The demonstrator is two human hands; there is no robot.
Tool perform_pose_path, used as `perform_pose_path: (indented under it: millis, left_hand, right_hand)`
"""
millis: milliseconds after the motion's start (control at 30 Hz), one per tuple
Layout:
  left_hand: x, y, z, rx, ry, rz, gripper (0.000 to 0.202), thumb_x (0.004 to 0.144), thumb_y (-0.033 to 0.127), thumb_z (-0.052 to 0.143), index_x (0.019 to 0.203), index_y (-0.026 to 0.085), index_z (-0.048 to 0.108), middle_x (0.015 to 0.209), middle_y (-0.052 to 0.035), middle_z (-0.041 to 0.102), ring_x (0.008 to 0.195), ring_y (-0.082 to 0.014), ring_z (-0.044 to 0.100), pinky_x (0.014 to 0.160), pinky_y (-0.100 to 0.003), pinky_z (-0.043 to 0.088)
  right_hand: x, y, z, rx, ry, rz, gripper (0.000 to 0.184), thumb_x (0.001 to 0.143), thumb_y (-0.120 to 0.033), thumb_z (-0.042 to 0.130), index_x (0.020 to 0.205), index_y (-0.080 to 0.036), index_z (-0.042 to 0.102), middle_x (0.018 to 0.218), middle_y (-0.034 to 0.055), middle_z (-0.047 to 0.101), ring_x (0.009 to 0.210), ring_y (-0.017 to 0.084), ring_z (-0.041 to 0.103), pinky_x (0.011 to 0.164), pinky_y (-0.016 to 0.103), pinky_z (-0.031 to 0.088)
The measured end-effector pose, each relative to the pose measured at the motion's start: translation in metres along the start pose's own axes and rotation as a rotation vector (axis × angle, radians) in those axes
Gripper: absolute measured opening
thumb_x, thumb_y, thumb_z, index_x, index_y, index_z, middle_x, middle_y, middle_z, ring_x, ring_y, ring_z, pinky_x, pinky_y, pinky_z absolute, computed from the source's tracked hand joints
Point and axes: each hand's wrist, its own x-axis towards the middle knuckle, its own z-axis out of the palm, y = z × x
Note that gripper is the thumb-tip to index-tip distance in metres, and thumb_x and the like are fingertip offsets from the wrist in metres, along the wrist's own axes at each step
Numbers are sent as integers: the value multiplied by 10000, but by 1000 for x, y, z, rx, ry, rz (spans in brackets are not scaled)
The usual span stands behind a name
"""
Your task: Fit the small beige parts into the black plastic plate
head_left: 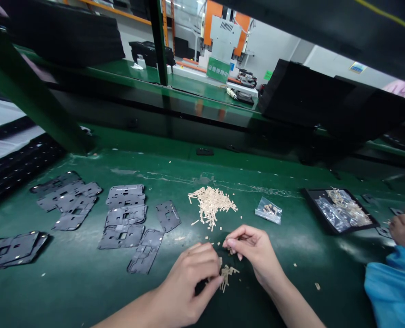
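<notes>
Left hand [196, 279] curls beside a small heap of pale pieces [226, 274] on the green table [86, 282], its grip unclear; the right hand [252, 248] appears to pinch some. Sorting seems underway; next likely calls for a light, careful release near the larger pile [212, 202]

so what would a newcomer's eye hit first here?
Probably the loose pile of small pale pieces, bright against the green tabletop near mid-picture, with a smaller heap of them nearer the camera. Next, the dark flat plates, mostly overlapping in groups on the left. At the back, the green sign with white lettering stands out in front of an orange and light-grey machine.
</notes>
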Motion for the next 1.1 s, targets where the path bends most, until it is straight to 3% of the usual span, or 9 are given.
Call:
perform_pose_path:
  millis: [67,133,233,300,433,567,700,833,1100]
  left_hand:
    - [-2,1,2,-8,-27,54,224,836,146,427,628,170,504,632,-33,524,636,-164,448,587,-299,351]
    - [-2,3,2,-57,19,50,179,838,125,418,708,170,533,653,-37,525,649,-164,453,587,-291,366]
    - [-1,4,1,-164,125,-73,112,831,127,430,866,170,527,726,-40,530,688,-161,475,614,-281,396]
    - [1,4,-1,-222,170,-184,64,840,180,447,847,174,511,684,-17,507,624,-141,464,562,-258,386]
    - [3,2,-2,-290,158,-314,92,859,256,451,845,179,498,601,24,476,520,-115,418,485,-233,335]
    - [4,3,-3,-257,133,-237,208,896,208,378,767,175,538,640,-1,498,610,-133,471,565,-247,367]
    - [3,2,-4,-175,170,-184,203,889,184,399,766,163,560,626,-4,466,613,-138,445,562,-251,345]
    - [3,1,-3,-89,188,-121,203,883,155,402,752,148,558,616,-9,451,595,-136,416,548,-259,321]
    - [0,-8,2,161,173,10,208,855,85,386,758,148,559,634,-42,489,599,-157,375,540,-284,307]
  right_hand:
    - [0,0,-1,-3,15,6,198,653,-310,726,725,-134,668,640,47,667,519,96,540,420,175,381]
    - [0,-1,-2,-54,-3,-23,177,674,-300,707,751,-142,686,646,35,643,551,102,550,438,179,396]
    - [-2,-3,-1,-144,-39,-113,139,736,-277,643,808,-178,709,718,20,589,602,98,537,468,182,413]
    - [-4,-5,1,-172,-56,-156,145,769,-262,604,848,-198,708,749,16,560,617,94,524,479,182,417]
    - [-9,-6,5,-197,-107,-167,160,783,-237,584,908,-201,678,751,9,563,646,103,527,538,203,445]
    - [-12,-5,11,-263,-60,-198,84,766,-212,596,833,-179,636,686,-3,579,604,107,531,555,221,457]
    - [-14,-6,14,-399,18,-362,56,764,-178,596,716,-178,625,692,19,602,595,124,532,526,241,441]
    - [-14,-9,13,-492,-2,-494,84,776,-152,590,729,-190,648,745,33,641,666,147,553,608,277,451]
    - [-18,-8,14,-620,-20,-565,93,785,-133,563,744,-192,623,751,36,634,662,152,542,587,282,434]
